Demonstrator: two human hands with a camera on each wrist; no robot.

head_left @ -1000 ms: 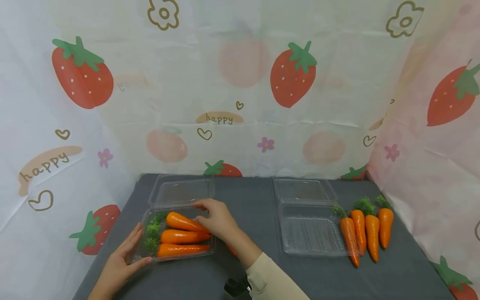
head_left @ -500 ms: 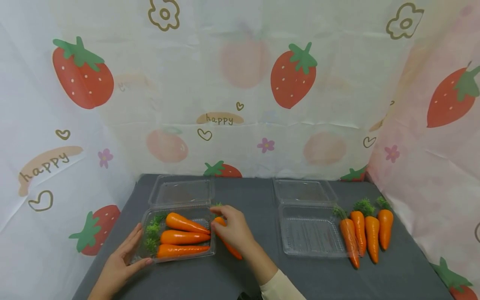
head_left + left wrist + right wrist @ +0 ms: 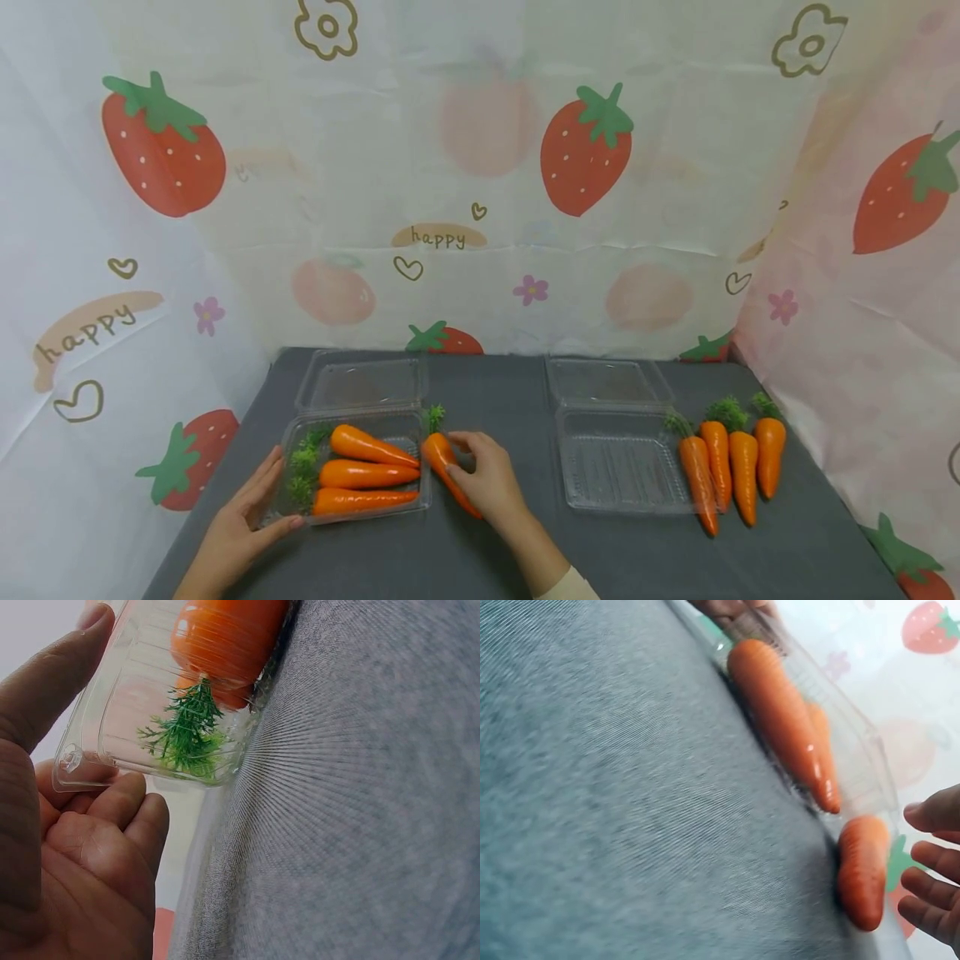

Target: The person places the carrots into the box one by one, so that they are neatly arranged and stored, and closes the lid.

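A clear plastic clamshell container (image 3: pixel 352 518) stands on the left with its lid laid back, holding three orange carrots with leafy green tops; the front carrot (image 3: pixel 365 501) lies along the near wall. My left hand (image 3: pixel 238 529) holds its near left corner, thumb on the front and fingers at the side; the left wrist view shows the fingers (image 3: pixel 124 799) bent at the rim. A loose carrot (image 3: pixel 442 461) lies on the cloth, just right of this container. Beside it is my right hand (image 3: pixel 489 479), fingers parted and holding nothing; the right wrist view shows a gap to the carrot (image 3: pixel 864 874).
On the right stands a second open clear container (image 3: pixel 626 462) with no carrots inside. Several carrots (image 3: pixel 744 475) lie at its right side, the nearest overlapping its edge in view. Grey cloth (image 3: pixel 517 550) covers the table, and printed curtains (image 3: pixel 525 250) enclose the back and sides.
My right hand has left the container's right end and moved right and nearer, off the loose carrot, whose green top now shows. My left hand has stayed at the corner.
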